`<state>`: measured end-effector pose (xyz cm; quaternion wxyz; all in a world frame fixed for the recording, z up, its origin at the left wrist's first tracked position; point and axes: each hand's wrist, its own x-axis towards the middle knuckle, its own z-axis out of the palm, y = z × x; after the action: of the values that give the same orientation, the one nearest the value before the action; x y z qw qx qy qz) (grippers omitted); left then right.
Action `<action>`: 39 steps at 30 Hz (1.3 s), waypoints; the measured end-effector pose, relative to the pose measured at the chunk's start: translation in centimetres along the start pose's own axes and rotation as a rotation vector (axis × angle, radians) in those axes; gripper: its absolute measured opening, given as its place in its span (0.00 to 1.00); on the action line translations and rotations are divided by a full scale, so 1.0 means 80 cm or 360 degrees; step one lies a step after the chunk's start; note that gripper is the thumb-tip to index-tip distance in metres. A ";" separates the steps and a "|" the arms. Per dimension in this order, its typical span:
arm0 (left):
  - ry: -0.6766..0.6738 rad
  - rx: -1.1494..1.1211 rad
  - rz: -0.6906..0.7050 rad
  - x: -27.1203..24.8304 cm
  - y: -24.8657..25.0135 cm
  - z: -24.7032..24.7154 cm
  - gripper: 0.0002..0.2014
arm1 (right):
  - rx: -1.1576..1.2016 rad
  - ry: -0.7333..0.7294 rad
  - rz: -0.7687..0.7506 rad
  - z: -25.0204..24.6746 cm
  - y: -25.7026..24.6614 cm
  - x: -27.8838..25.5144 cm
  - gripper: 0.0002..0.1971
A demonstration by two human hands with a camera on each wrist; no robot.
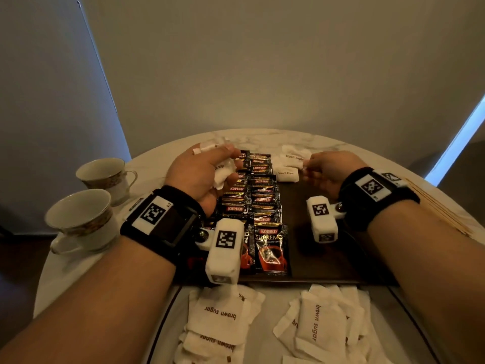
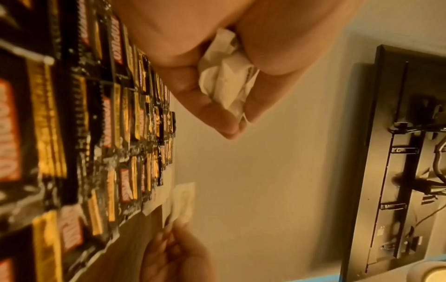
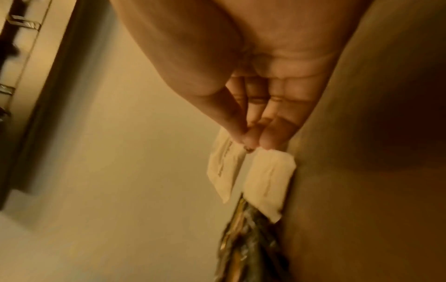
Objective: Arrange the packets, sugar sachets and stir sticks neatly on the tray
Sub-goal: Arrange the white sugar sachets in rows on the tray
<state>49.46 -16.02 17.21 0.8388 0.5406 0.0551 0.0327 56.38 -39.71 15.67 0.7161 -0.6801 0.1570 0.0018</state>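
A dark tray (image 1: 315, 258) carries two columns of black Kopiko coffee packets (image 1: 271, 245). Over the far left of those columns my left hand (image 1: 232, 164) grips a crumpled bunch of white brown sugar sachets (image 2: 224, 82). At the tray's far right, my right hand (image 1: 305, 164) pinches the edge of one brown sugar sachet (image 1: 295, 155); in the right wrist view, my right hand (image 3: 251, 145) holds that sachet (image 3: 224, 171). A second sachet (image 1: 286, 174) lies flat just below it. Wooden stir sticks (image 1: 443, 206) lie on the table right of my right wrist.
Two loose heaps of brown sugar sachets (image 1: 223, 319) (image 1: 322, 324) sit in front of the tray's near edge. Two teacups (image 1: 105, 174) (image 1: 81, 222) stand at the table's left edge. The wall rises right behind the round marble table (image 1: 262, 139).
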 end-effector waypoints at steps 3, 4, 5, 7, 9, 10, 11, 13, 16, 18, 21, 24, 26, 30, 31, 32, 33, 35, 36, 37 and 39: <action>0.0044 0.0016 0.0015 0.003 0.000 -0.004 0.09 | -0.0276 0.0056 0.0134 -0.008 0.008 0.023 0.05; 0.0045 0.0024 0.0019 0.003 0.001 -0.005 0.06 | -0.0341 0.0044 0.0160 -0.008 0.009 0.027 0.04; 0.0045 0.0031 0.0021 0.003 0.001 -0.006 0.04 | -0.0383 0.0032 0.0179 -0.007 0.010 0.029 0.04; 0.0046 0.0024 0.0027 0.003 0.002 -0.006 0.03 | -0.0431 0.0014 0.0197 -0.003 0.010 0.030 0.03; 0.0043 0.0014 0.0035 0.003 0.003 -0.006 0.04 | -0.0490 0.0013 0.0204 0.001 0.009 0.030 0.02; 0.0040 0.0012 0.0038 0.003 0.003 -0.006 0.05 | -0.0521 0.0023 0.0206 0.003 0.009 0.031 0.02; 0.0039 0.0012 0.0042 0.003 0.003 -0.006 0.07 | -0.0557 0.0032 0.0207 0.005 0.009 0.032 0.02; 0.0047 0.0023 0.0044 0.003 0.003 -0.007 0.11 | -0.0663 0.0032 0.0215 0.006 0.009 0.035 0.04; 0.0057 0.0037 0.0037 0.003 0.003 -0.008 0.11 | -0.0759 0.0023 0.0253 0.007 0.008 0.037 0.04; 0.0062 0.0044 0.0009 0.002 0.004 -0.007 0.06 | -0.0763 0.0033 0.0258 0.006 0.007 0.038 0.06; 0.0043 -0.0039 -0.0121 0.000 0.005 -0.005 0.05 | -0.0637 -0.0003 0.0266 0.004 0.007 0.034 0.09; -0.0063 -0.0004 -0.0244 -0.004 0.005 -0.004 0.13 | -0.0521 -0.0224 0.0333 0.010 0.003 0.020 0.09; -0.0131 0.0028 -0.0269 -0.008 0.004 -0.001 0.16 | -0.0526 -0.0322 0.0369 0.013 0.002 0.014 0.10; -0.0274 0.0001 -0.0274 -0.013 0.000 0.004 0.22 | -0.0423 -0.0313 0.0340 0.010 -0.002 0.003 0.10; -0.0321 0.0019 -0.0291 -0.014 -0.001 0.004 0.23 | -0.0363 -0.0324 0.0278 0.010 -0.005 -0.005 0.09; -0.0367 0.0048 -0.0307 -0.015 -0.002 0.005 0.23 | -0.0304 -0.0367 0.0195 0.011 -0.008 -0.015 0.08; -0.0414 0.0085 -0.0320 -0.016 -0.002 0.006 0.24 | -0.0250 -0.0460 0.0106 0.013 -0.011 -0.027 0.09; -0.0491 0.0181 -0.0327 -0.018 -0.003 0.006 0.25 | -0.0176 -0.0730 -0.0046 0.020 -0.013 -0.055 0.14; -0.0527 0.0226 -0.0331 -0.020 -0.004 0.007 0.26 | -0.0182 -0.0834 -0.0107 0.025 -0.012 -0.067 0.17; -0.0561 0.0267 -0.0339 -0.021 -0.005 0.007 0.28 | -0.0220 -0.0890 -0.0176 0.029 -0.009 -0.077 0.18; -0.0619 0.0321 -0.0366 -0.022 -0.007 0.007 0.30 | -0.0288 -0.0835 -0.0318 0.037 -0.001 -0.088 0.10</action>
<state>47.77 -16.95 17.03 0.7736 0.6079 -0.0433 -0.1734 50.38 -35.32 17.45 0.6653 -0.7295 -0.1020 0.1212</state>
